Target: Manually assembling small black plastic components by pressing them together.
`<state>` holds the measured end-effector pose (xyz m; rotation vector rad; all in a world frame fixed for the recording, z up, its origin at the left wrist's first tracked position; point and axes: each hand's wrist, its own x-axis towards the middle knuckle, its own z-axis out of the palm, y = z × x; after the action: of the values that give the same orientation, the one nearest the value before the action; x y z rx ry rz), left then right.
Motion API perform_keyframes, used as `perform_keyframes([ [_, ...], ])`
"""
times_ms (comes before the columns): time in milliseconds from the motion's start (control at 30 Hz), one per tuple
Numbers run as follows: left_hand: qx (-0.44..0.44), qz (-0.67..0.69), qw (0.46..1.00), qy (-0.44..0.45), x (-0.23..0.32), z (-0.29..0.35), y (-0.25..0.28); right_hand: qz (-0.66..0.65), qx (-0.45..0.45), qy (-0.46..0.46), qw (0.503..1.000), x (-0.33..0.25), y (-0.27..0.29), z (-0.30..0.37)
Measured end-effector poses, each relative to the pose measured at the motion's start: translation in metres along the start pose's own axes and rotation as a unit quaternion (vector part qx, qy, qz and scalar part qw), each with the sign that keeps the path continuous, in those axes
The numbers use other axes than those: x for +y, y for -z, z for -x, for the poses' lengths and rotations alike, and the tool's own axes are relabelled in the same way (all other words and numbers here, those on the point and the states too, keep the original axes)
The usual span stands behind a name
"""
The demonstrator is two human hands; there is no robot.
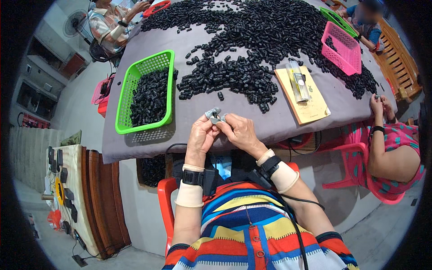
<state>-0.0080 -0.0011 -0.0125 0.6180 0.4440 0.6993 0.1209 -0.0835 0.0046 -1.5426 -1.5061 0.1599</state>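
The fingers [228,132] of my left hand [200,140] and right hand [243,133] pinch a grey piece [215,120] by the counter's near edge [118,148], maybe to steady it.

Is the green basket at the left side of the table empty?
No, the green basket holds many small black pieces.

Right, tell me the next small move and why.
Probably finish handling the small piece before reaching to the black pile: the left hand and right hand meet around it at the fingertips, so neither looks free.
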Motion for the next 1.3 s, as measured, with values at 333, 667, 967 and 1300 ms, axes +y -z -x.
perform_keyframes([
  [333, -0.015, 0.009, 1.0, 0.005, 0.0003, -0.0007, 0.0043, -0.009, -0.003, -0.007, 1.0, -0.0027, 0.0018, -0.0011],
  [667, -0.016, 0.003, 1.0, 0.008, 0.0007, -0.0003, 0.002, 0.009, 0.006, -0.003, 1.0, -0.0019, -0.0019, -0.0011],
  [967, -0.036, -0.004, 0.999, 0.003, -0.0004, -0.001, 0.0055, 0.011, 0.036, -0.014, 0.999, -0.006, -0.0031, -0.0043],
  [1300, -0.041, 0.046, 0.998, -0.004, 0.0008, 0.0003, 0.0029, -0.068, 0.038, -0.079, 0.994, -0.0018, 0.0006, -0.0022],
])
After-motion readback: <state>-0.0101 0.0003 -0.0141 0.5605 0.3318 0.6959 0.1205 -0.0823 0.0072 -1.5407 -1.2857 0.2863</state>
